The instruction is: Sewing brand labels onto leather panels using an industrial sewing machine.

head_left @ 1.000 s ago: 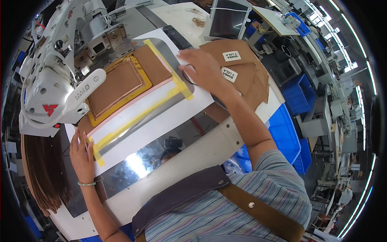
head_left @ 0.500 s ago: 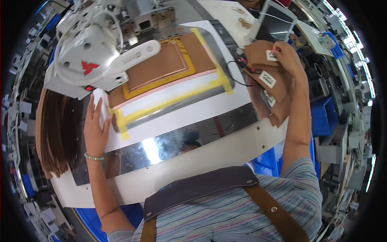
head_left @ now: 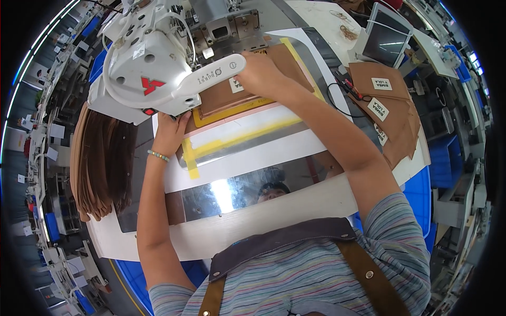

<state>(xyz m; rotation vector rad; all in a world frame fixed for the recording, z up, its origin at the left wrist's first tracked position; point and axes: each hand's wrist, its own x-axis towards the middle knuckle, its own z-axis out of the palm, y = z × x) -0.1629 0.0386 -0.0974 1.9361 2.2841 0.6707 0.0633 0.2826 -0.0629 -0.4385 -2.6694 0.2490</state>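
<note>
Beneath the arm of a white sewing machine (head_left: 153, 68), a brown fabric piece (head_left: 287, 66) lies in a clamping template with a yellow-edged frame (head_left: 232, 111). My right hand (head_left: 261, 76) reaches over the frame, its fingers closed on a small white label (head_left: 235, 86) held at the brown fabric. Part of that label is hidden by the hand and the machine's light arm. My left hand (head_left: 169, 134) rests at the template's left corner on the white sheet, thumb apart from the fingers; its fingertips are partly covered by the machine head.
Brown pieces with white labels (head_left: 387, 105) lie fanned at the right, beside red-and-black thread snips (head_left: 354, 89). A tall stack of brown pieces (head_left: 97, 163) stands at the left. Behind is a tilted screen (head_left: 387, 37). Blue bins (head_left: 445, 160) stand right of the table.
My right hand has moved left from the fanned pieces to the framed fabric, bringing a white label. My left hand has shifted slightly inward under the machine head. The view has turned a little.
</note>
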